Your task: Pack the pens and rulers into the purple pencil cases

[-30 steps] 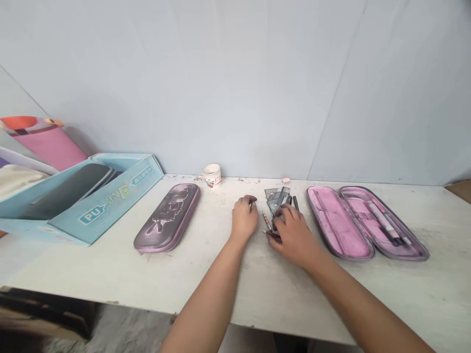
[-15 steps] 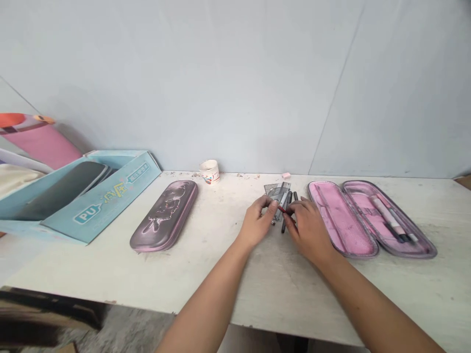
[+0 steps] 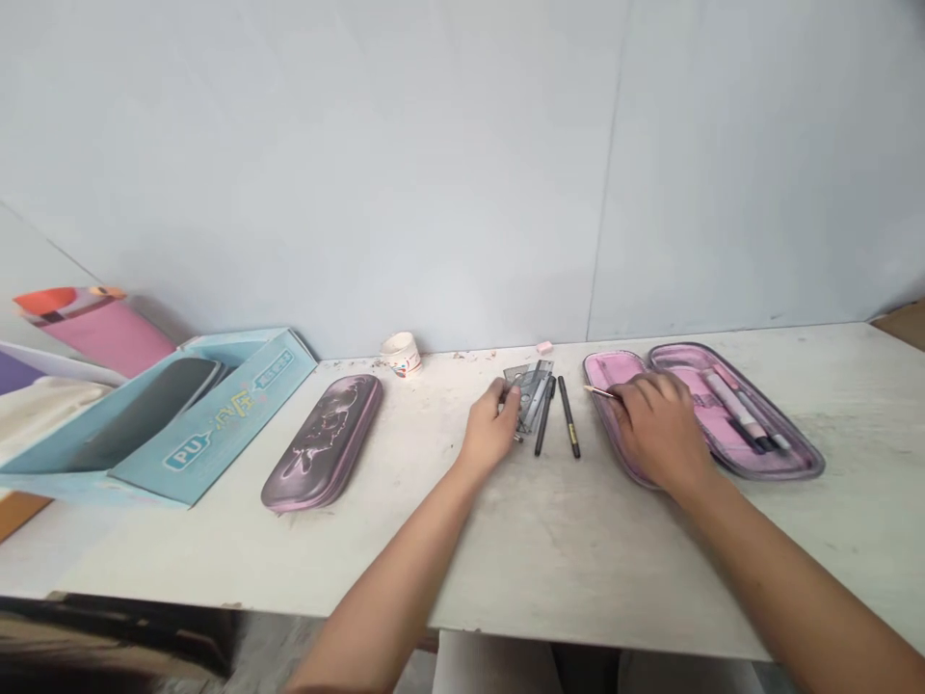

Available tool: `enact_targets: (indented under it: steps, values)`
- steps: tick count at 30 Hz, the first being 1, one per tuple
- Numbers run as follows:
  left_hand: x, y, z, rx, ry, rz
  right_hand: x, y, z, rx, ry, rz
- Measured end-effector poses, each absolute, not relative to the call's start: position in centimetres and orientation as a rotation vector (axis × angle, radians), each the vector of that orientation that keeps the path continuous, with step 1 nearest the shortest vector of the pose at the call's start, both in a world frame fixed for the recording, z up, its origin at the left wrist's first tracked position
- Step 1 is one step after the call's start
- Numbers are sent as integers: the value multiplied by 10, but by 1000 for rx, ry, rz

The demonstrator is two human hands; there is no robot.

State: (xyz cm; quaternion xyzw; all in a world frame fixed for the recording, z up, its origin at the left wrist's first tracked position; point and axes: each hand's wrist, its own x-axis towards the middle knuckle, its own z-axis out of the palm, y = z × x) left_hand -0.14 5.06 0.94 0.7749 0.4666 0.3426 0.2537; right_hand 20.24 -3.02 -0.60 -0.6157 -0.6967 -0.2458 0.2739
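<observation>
My right hand (image 3: 659,428) is over the left half of the open pink pencil case (image 3: 784,461) and grips a thin pencil (image 3: 598,391) whose tip sticks out to the left. My left hand (image 3: 492,424) rests on the table with its fingers curled on a pile of clear rulers and set squares (image 3: 531,389). Two dark pens (image 3: 556,424) lie side by side between my hands. Several pens (image 3: 737,409) sit in the case's right half.
A closed purple pencil case (image 3: 323,440) lies to the left. A light blue cardboard box (image 3: 173,410) holding more cases stands at the far left. A small white tub (image 3: 401,353) and a pink eraser (image 3: 543,347) sit by the wall. The white table (image 3: 564,549) ends near me.
My right hand took a pencil from the pile and moved right, over the open case. My left hand stayed at the rulers. The camera view shifted.
</observation>
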Motion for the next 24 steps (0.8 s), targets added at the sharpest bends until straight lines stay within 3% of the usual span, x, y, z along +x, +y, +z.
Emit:
enact_targets:
  steps: [7, 14, 20, 24]
  values:
    - [55, 131, 33, 2512, 1588, 524, 225, -18, -6, -1665, -1808, -694]
    - [95, 165, 4, 2375, 1673, 556, 227, -17, -1, -1682, -1773, -733]
    - [109, 151, 21, 2078, 1469, 657, 226, -15, 0, -1661, -1711, -717]
    - [95, 109, 37, 1665, 1096, 774, 222, -14, -1, -1627, -1684, -663]
